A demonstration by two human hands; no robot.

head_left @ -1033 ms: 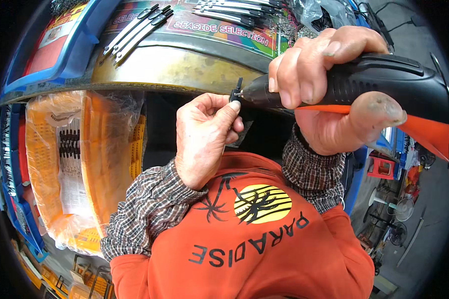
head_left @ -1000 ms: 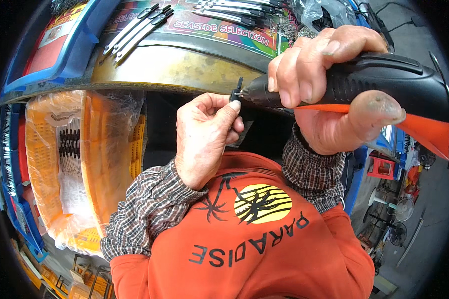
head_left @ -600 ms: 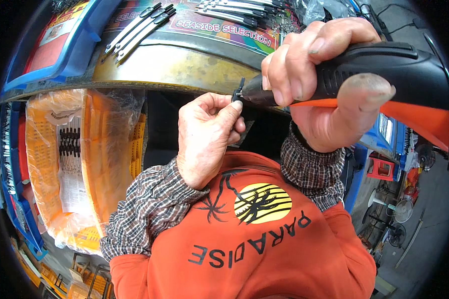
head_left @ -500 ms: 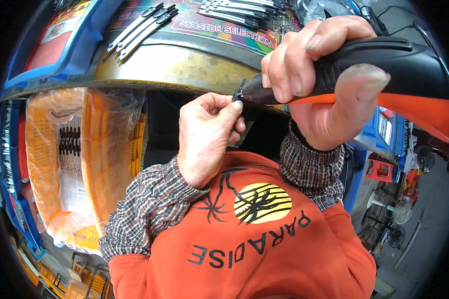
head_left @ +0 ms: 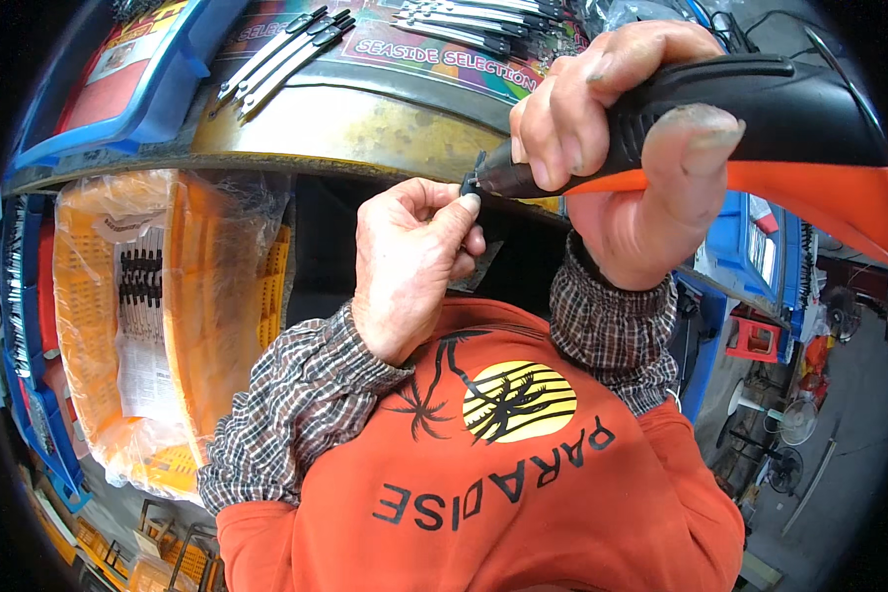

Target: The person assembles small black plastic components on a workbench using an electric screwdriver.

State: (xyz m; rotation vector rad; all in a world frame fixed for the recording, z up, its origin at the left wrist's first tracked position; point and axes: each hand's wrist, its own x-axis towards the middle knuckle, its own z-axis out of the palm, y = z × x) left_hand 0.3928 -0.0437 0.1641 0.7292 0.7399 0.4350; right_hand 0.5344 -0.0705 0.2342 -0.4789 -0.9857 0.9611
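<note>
My right hand is wrapped round a black and orange electric screwdriver, its thumb lying along the near side. The tool points left, and its tip meets a small black part pinched between the thumb and fingers of my left hand. Most of that part is hidden by the fingertips, so its full shape does not show. Both hands are just in front of the table's near edge. Beyond them, several slim silver pieces with black ends lie on the table.
More silver and black pieces are piled farther back on the printed table mat. A blue bin stands at the far left. Below it is a plastic-lined orange crate holding similar pieces. Fans stand on the floor at right.
My right hand and the screwdriver have shifted slightly left. My left hand keeps its pinch on the small black part in nearly the same place.
</note>
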